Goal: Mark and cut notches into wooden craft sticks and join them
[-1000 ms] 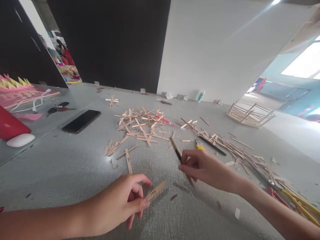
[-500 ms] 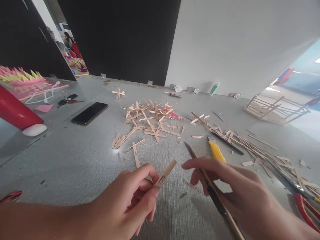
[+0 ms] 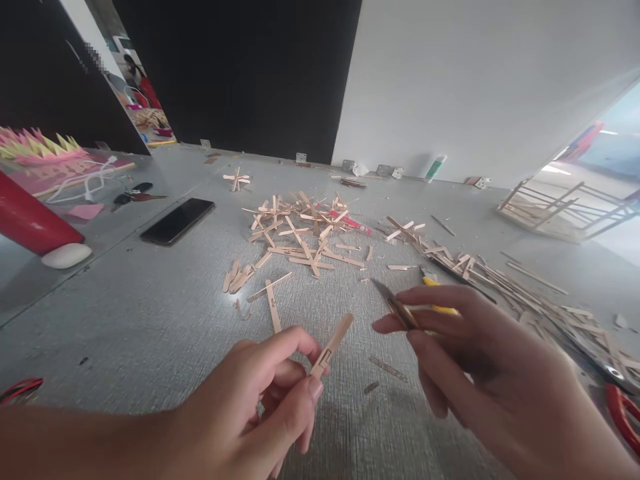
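Between thumb and fingers, my left hand (image 3: pixel 265 393) pinches a wooden craft stick (image 3: pixel 340 335) that points up and to the right. A small angular dark outline or notch shows near its middle. My right hand (image 3: pixel 480 360) grips a craft knife (image 3: pixel 403 313), its dark pointed blade reaching up and left, apart from the stick; most of the handle is hidden by the hand. Just beyond my left hand lies a notched craft stick (image 3: pixel 273 307). A yellow box cutter (image 3: pixel 440 293) is partly covered by my right hand.
A heap of craft sticks (image 3: pixel 305 243) spreads over the middle of the grey table. More wooden strips (image 3: pixel 515 290) and red-handled scissors (image 3: pixel 620 413) lie at right. A phone (image 3: pixel 179 221) and a red cylinder (image 3: pixel 35 217) are at left. Upright panels (image 3: pixel 425 80) stand behind.
My right hand has shifted its grip on the craft knife, turning so the handle no longer shows below it. My left hand keeps its stick almost in place. The view has shifted slightly.
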Tool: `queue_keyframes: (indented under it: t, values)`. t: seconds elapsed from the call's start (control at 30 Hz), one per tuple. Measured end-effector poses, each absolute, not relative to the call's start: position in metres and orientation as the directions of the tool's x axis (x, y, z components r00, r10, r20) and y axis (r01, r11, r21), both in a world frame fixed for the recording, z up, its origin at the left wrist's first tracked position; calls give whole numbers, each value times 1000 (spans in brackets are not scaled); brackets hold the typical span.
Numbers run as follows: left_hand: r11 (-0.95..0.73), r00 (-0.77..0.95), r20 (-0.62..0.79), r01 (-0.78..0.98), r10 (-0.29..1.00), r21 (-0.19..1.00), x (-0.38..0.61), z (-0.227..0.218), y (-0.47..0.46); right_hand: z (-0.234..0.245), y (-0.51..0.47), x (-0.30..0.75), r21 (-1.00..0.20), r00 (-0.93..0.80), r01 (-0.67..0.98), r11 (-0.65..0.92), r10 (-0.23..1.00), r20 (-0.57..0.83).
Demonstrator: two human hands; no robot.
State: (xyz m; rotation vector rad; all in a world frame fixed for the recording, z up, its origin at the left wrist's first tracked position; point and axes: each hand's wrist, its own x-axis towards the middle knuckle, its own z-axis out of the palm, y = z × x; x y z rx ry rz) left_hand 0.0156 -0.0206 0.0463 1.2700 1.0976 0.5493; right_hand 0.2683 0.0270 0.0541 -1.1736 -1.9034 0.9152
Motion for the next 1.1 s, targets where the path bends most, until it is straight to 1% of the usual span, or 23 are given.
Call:
queue_keyframes:
  t: [0.1,0.17,0.23,0.3,0.4,0.47,0.53,0.6,0.67,0.7,0.73,0.77,0.8,0.87,0.9,0.93,0.97,1.03,1.1]
  values:
    - [276,414,-348,225,841,934,16,45,-21,53,22,270,-765,-380,499,407,896,229]
    - [254,405,-331,233,852,939,15,44,-21,52,21,270,-705,-414,532,468,871,265]
    - [235,391,-325,261,861,936,13,41,-21,48,22,272,-631,-460,577,518,845,272]
    - [266,388,-372,301,843,916,11,35,-21,41,24,273,-532,-517,627,569,815,262]
    - [401,399,-522,351,754,846,11,23,-19,30,27,272,-390,-623,656,646,755,203]
    - [420,412,-575,409,707,810,12,18,-18,27,30,272,-319,-677,657,683,721,148]
    - [398,427,-604,480,673,782,14,17,-16,29,39,276,-224,-728,639,736,672,133]
    - [385,422,-644,551,638,741,15,22,-15,32,54,291,-62,-764,620,782,619,183]
    - [374,395,-689,623,608,687,15,30,-13,32,77,314,186,-718,694,695,651,247]
    - [341,387,-696,663,605,666,14,34,-12,30,90,328,307,-683,729,611,682,263]
    - [285,384,-687,705,617,650,13,37,-10,28,103,341,378,-666,730,569,716,209]
    - [203,387,-656,743,649,638,11,40,-7,25,115,352,391,-680,704,592,722,131]
    - [100,405,-596,765,693,636,9,40,-4,22,126,362,363,-707,673,645,705,59]
    - [-116,484,-411,744,773,658,4,36,3,16,144,375,335,-747,634,697,664,31]
    - [-239,566,-279,673,775,701,2,32,7,13,149,378,317,-763,620,717,645,34]
    - [-353,642,-159,591,750,725,0,28,10,11,154,379,299,-775,612,732,630,48]
    - [-436,700,-71,518,711,736,-2,23,14,9,156,379,281,-781,611,740,621,66]
    - [-516,738,-1,473,675,714,-5,14,19,9,158,377,236,-772,633,737,625,120]
    - [-556,757,3,477,653,680,-6,9,22,16,154,372,197,-747,665,721,637,191]
